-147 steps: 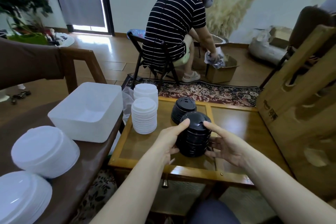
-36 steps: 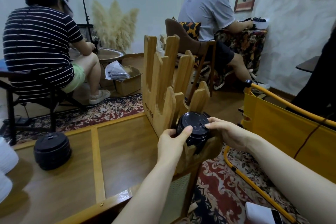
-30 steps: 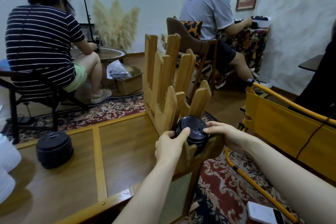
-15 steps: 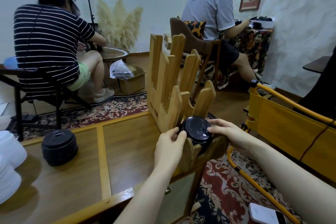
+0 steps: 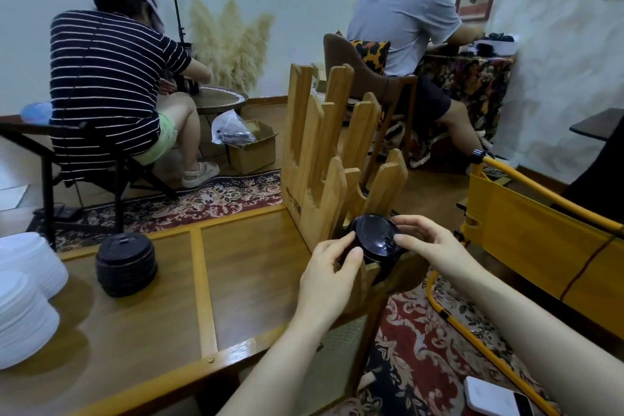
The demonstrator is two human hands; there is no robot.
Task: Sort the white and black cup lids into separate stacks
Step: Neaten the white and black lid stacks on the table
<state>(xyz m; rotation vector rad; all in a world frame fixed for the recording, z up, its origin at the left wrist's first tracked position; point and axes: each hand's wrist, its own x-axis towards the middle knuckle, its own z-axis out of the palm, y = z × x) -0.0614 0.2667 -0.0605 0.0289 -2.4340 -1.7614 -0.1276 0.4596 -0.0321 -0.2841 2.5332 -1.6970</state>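
Note:
A stack of black lids (image 5: pixel 373 240) lies tilted in the near slot of a wooden rack (image 5: pixel 319 179) at the table's right edge. My left hand (image 5: pixel 329 275) holds the stack's left side with thumb and fingers curled on its rim. My right hand (image 5: pixel 429 246) grips its right side, fingertips on the top lid. A second black lid stack (image 5: pixel 125 263) stands on the wooden table (image 5: pixel 253 280). Two white lid stacks (image 5: pixel 23 294) sit at the far left edge.
A yellow folding chair (image 5: pixel 540 246) stands right of the rack. A white phone-like device (image 5: pixel 496 398) lies on the patterned rug (image 5: pixel 422 348). Two seated people work behind the table, one on a black chair (image 5: pixel 84 152).
Both hands carried the black stack from the table's middle to the wooden rack and lowered it into the near slot. In the last second it has tilted and settled slightly deeper.

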